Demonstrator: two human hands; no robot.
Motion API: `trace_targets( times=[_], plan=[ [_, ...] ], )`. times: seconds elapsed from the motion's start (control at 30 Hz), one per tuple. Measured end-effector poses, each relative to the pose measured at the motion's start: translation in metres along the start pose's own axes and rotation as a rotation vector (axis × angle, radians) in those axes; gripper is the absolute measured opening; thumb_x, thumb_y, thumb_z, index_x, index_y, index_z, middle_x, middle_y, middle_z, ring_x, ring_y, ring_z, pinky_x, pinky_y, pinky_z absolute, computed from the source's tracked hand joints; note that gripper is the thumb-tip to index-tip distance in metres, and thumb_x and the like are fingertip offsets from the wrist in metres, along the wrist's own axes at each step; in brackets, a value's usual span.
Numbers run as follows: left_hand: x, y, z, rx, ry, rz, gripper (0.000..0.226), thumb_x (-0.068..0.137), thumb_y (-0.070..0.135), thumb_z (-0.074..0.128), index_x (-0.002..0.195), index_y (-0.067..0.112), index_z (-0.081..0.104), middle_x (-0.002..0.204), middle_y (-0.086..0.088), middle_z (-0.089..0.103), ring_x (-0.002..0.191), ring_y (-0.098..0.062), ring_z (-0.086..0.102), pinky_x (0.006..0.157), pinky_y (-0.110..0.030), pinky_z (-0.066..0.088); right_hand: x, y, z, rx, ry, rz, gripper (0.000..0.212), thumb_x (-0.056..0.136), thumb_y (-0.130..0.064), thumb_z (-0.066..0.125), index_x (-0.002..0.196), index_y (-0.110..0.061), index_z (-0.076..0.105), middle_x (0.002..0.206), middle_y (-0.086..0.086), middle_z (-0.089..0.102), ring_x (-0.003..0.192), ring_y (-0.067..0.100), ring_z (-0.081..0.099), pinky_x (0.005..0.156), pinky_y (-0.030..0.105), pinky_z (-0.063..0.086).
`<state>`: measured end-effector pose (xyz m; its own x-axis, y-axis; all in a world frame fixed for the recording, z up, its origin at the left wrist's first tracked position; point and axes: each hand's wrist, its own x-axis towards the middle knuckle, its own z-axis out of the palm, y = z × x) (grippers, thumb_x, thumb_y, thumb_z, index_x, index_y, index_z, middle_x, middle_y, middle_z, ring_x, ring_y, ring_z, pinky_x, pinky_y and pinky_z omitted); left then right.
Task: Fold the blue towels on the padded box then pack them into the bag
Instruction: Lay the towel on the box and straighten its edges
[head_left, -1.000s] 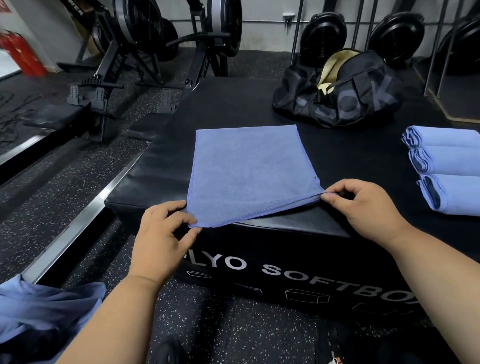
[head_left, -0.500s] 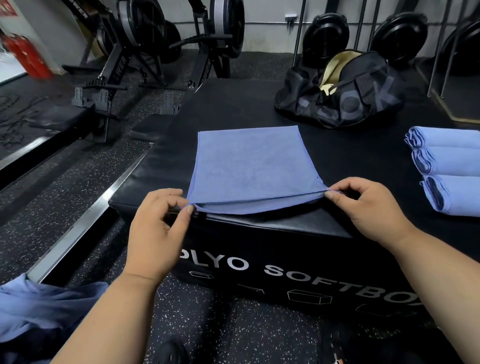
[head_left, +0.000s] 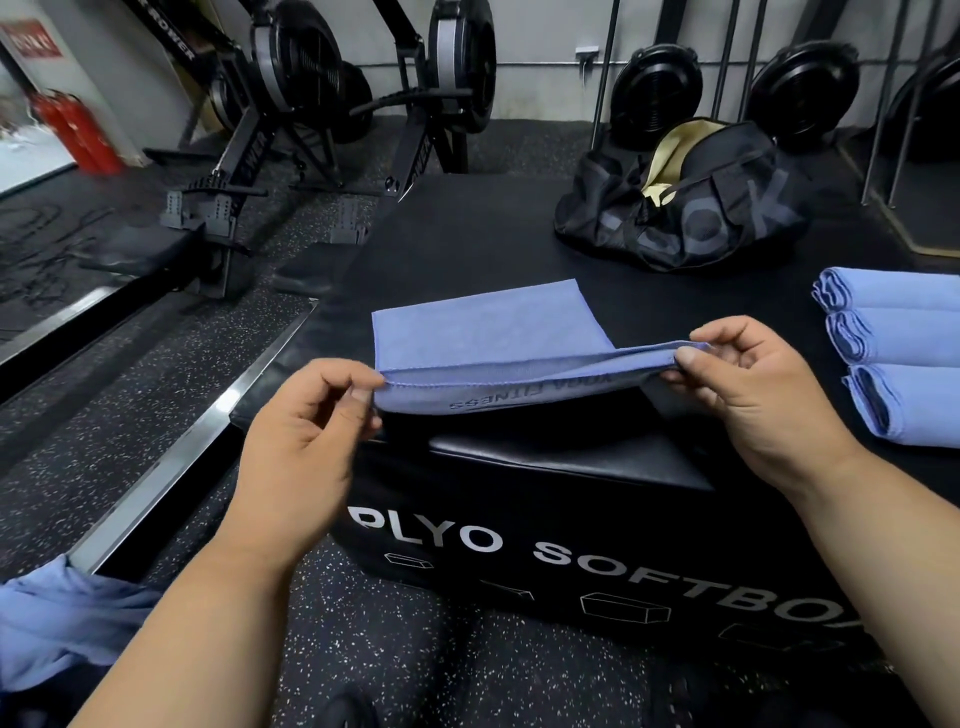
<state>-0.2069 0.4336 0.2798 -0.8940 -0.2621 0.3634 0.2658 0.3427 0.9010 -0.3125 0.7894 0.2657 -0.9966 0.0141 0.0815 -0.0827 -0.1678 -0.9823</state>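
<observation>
blue towel (head_left: 493, 327) runs left-right on the padded box (head_left: 545, 457), both hands (head_left: 306, 441) (head_left: 758, 395) pinching its raised near corners.

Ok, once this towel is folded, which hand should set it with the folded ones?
Right, probably. The right hand pinches the towel corner nearest the folded towels; the left hand would have to cross over.

1. Dim, even indoor light is filling the room; its source is sitting outside the view.
2. A pale sheen is showing on the box (head_left: 561, 457) near its front edge, and a metal strip (head_left: 171, 457) on the floor is glinting.
3. The raised towel (head_left: 488, 332) is casting a dark shadow beneath itself.
4. Wide-angle distortion is bending lines near the edges.
5. The red extinguisher (head_left: 78, 132) at far left is looking smeared; the centre is staying sharp.
</observation>
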Motion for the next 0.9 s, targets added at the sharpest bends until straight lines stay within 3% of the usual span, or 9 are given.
trace_targets(
  times=[0.13,0.23,0.33,0.43,0.5,0.57,0.7,0.9],
  plan=[
    [-0.001,0.004,-0.008,0.123,-0.038,0.038,0.032,0.104,0.004,0.06,0.104,0.031,0.077,0.099,0.004,0.071,0.085,-0.007,0.066,0.081,-0.013,0.05,0.0,-0.001,-0.004,-0.027,-0.113,-0.035,0.02,0.084,-0.003,0.074,0.091,-0.017,0.061,0.092,0.005,0.074,0.081,0.012,0.071,0.076,0.017,0.058],
    [-0.001,0.003,-0.015,0.181,-0.047,0.027,0.033,0.103,0.006,0.062,0.112,0.035,0.077,0.107,0.008,0.072,0.094,-0.009,0.068,0.088,-0.016,0.051,0.001,0.001,-0.007,-0.162,-0.159,-0.09,0.031,0.091,0.014,0.067,0.09,-0.017,0.06,0.099,0.006,0.073,0.092,0.014,0.067,0.087,0.019,0.056],
    [-0.001,0.0,-0.019,0.23,-0.034,0.005,0.031,0.103,0.01,0.064,0.115,0.036,0.076,0.113,0.012,0.073,0.101,-0.008,0.067,0.092,-0.017,0.049,0.0,0.001,-0.008,-0.277,-0.199,-0.119,0.038,0.093,0.016,0.064,0.088,-0.022,0.062,0.102,0.007,0.07,0.098,0.018,0.067,0.095,0.027,0.053],
    [-0.002,-0.002,-0.02,0.217,-0.013,-0.031,0.029,0.102,0.01,0.065,0.109,0.037,0.077,0.108,0.013,0.075,0.098,-0.005,0.069,0.088,-0.018,0.05,-0.002,0.002,-0.007,-0.31,-0.207,-0.132,0.042,0.092,0.014,0.067,0.081,-0.026,0.063,0.096,0.0,0.072,0.093,0.02,0.067,0.089,0.029,0.053],
    [-0.001,-0.004,-0.02,0.195,0.016,-0.075,0.025,0.101,0.013,0.068,0.104,0.037,0.077,0.1,0.012,0.076,0.091,-0.005,0.07,0.083,-0.023,0.051,-0.003,0.003,-0.008,-0.329,-0.175,-0.146,0.032,0.09,0.008,0.074,0.083,-0.023,0.067,0.09,0.002,0.072,0.085,0.024,0.065,0.083,0.037,0.052],
    [0.0,-0.006,-0.02,0.199,0.035,-0.095,0.021,0.1,0.014,0.07,0.099,0.033,0.076,0.093,0.014,0.076,0.083,0.0,0.067,0.078,-0.017,0.051,-0.003,0.005,-0.01,-0.378,-0.154,-0.159,0.025,0.088,0.002,0.079,0.089,-0.022,0.073,0.089,0.006,0.074,0.079,0.023,0.064,0.08,0.04,0.052],
    [0.001,-0.014,-0.021,0.233,0.021,-0.12,0.019,0.099,0.018,0.073,0.101,0.036,0.075,0.093,0.017,0.077,0.079,0.002,0.066,0.074,-0.011,0.049,-0.005,0.007,-0.009,-0.502,-0.174,-0.165,0.023,0.084,-0.005,0.085,0.086,-0.027,0.078,0.082,0.001,0.074,0.07,0.014,0.061,0.071,0.022,0.052],
    [0.002,-0.023,-0.024,0.253,0.013,-0.136,0.018,0.098,0.022,0.074,0.106,0.038,0.077,0.098,0.015,0.078,0.086,-0.004,0.071,0.083,-0.024,0.054,-0.001,0.01,-0.011,-0.635,-0.227,-0.121,0.028,0.075,-0.013,0.094,0.088,-0.033,0.078,0.088,-0.004,0.074,0.081,0.03,0.07,0.082,0.038,0.057]
  ],
)
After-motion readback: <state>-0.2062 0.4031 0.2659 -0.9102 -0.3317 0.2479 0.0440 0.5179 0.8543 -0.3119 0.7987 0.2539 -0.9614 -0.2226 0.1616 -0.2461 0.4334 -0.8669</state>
